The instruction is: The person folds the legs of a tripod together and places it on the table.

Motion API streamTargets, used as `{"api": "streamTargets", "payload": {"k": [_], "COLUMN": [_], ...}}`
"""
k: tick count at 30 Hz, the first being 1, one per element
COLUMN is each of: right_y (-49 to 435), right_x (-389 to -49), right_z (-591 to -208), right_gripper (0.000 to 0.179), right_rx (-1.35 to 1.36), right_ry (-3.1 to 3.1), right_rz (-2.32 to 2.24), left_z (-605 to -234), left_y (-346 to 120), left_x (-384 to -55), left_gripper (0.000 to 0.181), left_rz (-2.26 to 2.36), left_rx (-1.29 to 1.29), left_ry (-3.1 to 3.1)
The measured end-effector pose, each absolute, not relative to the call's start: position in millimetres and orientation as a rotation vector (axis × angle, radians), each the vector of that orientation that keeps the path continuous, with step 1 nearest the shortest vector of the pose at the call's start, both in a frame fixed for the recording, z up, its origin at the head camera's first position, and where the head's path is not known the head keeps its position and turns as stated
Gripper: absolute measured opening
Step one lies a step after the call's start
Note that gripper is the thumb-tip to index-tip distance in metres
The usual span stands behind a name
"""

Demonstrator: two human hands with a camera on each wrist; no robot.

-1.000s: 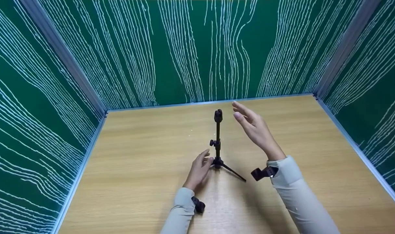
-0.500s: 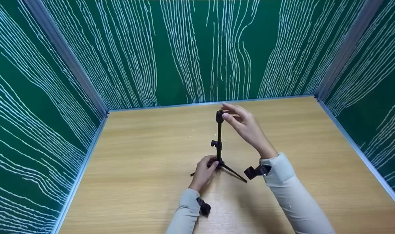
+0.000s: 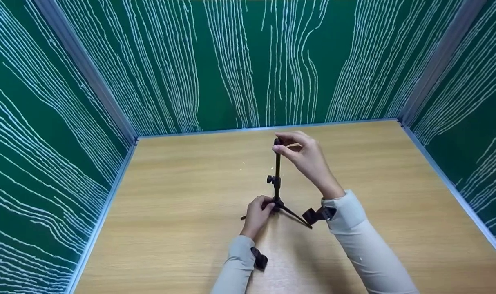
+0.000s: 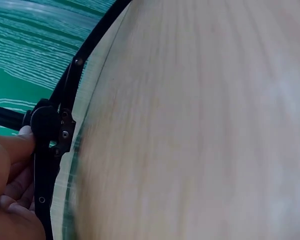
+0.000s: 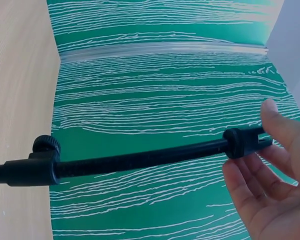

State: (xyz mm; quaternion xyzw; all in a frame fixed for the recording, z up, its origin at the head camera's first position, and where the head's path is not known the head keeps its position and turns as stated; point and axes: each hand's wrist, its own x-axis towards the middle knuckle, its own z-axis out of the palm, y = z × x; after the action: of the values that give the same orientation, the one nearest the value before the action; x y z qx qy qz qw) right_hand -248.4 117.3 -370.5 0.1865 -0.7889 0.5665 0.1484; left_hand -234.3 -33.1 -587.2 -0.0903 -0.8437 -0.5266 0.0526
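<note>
A black tripod stand (image 3: 277,185) stands upright on the wooden table, its legs spread. Low down, my left hand (image 3: 257,214) holds the hub (image 4: 46,122) where the legs meet, thumb and fingers on either side of it. My right hand (image 3: 307,157) grips the forked head (image 5: 242,142) at the top of the pole, with the thumb at the fork's tip and the fingers beneath. Partway along the pole sits a clamp with a ridged knob (image 5: 46,144). From the head view, the right hand's fingers partly cover the stand's top.
Green panels (image 3: 227,61) with wavy white lines enclose the table (image 3: 170,228) at the back and both sides, joined by grey corner posts (image 3: 88,65). A few tiny white specks lie on the table behind the stand.
My left hand has moved right and taken hold of the stand's hub. My right hand has moved left to the top and now grips the forked head.
</note>
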Motion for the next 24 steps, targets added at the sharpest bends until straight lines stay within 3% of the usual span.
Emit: {"api": "streamTargets", "payload": {"k": [8, 24], "right_y": [116.9, 115.0], "right_x": [-246.6, -245.4], "right_z": [-366.2, -366.7], "right_gripper": [0.033, 0.023], "right_rx": [0.42, 0.516], "right_ry": [-2.307, -2.24], "right_rz": [1.578, 1.537], "left_z": [-589.4, -587.8], "left_y": [-30.5, -33.4], "left_x": [-234.8, -235.8], "left_gripper": [0.012, 0.011], "left_rz": [-1.567, -1.633], "left_rx": [-0.286, -0.237], "left_ry": [-2.548, -2.57]}}
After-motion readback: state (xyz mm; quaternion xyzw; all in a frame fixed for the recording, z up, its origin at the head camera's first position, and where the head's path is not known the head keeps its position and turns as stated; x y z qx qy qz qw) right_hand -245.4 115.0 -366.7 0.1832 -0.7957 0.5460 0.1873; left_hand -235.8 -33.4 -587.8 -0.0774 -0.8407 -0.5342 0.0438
